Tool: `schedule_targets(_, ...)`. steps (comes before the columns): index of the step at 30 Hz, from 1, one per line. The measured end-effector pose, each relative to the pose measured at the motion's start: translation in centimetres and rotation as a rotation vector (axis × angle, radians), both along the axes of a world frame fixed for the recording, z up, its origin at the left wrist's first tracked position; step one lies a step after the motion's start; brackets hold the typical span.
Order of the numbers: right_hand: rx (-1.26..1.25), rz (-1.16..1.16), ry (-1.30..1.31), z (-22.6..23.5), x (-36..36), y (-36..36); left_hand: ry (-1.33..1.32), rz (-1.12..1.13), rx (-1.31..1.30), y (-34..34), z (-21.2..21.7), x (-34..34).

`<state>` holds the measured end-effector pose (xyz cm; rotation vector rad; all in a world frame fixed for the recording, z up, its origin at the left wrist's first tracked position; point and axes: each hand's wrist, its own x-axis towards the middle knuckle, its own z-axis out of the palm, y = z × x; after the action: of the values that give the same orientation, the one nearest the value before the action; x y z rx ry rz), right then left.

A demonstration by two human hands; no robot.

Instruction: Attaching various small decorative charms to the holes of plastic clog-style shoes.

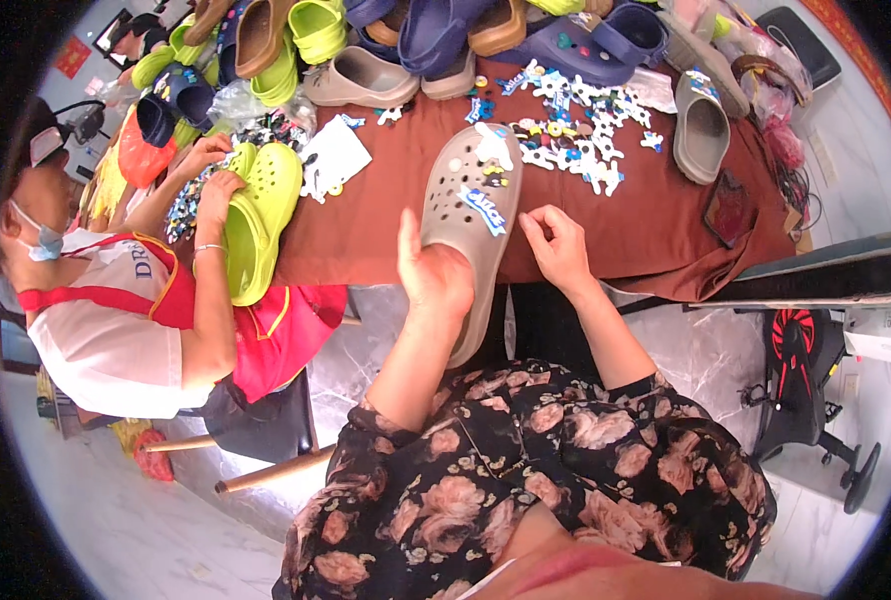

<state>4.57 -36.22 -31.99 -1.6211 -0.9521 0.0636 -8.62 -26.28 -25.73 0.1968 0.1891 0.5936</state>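
Observation:
A grey-beige clog (444, 208) with holes in its toe is held up over the table's near edge, toe pointing away. My left hand (436, 270) is pushed into its foot opening and grips it, thumb raised on the left side. On the clog's toe sit a white figure-shaped shoe charm (494, 147), small yellow-and-black charms (495, 178) and a blue-and-white lettered charm (483, 209). Just right of the clog, my right hand (556, 245) is closed with thumb and forefinger together. Whether something small is between those fingertips is hidden.
Loose charms (591, 130) lie spread on the brown tablecloth (376, 235). Another grey clog (703, 135) with charms stands to the right. Piled clogs (436, 35) line the back. At left, a co-worker (116, 310) handles a lime-green clog (256, 230). A dark flat object (731, 208) lies at the right.

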Motion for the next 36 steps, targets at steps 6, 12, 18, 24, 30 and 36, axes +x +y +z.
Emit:
schedule_targets(6,0.006,0.013,-0.011,0.3,-0.2,-0.2,0.296,0.06,0.175,-1.2,-0.4,0.8)
schedule_targets(12,-0.009,0.019,0.02,0.2,-0.6,-0.6,0.31,0.04,0.396,-1.1,-3.1,-0.1)
schedule_targets(18,0.074,0.027,-0.09,-0.2,0.2,-0.1,0.29,0.072,0.195,-0.4,-2.0,0.3)
schedule_targets(24,0.032,0.013,-0.049,-0.1,0.3,0.1,0.342,0.101,0.227,0.3,-1.6,0.8)
schedule_targets(30,-0.031,0.064,0.134,-0.5,1.2,-0.7,0.232,0.172,0.209,2.5,0.4,0.5)
schedule_targets(36,-0.108,-0.06,-0.035,3.9,4.6,1.5,0.171,0.155,0.126,3.1,-1.6,0.3)
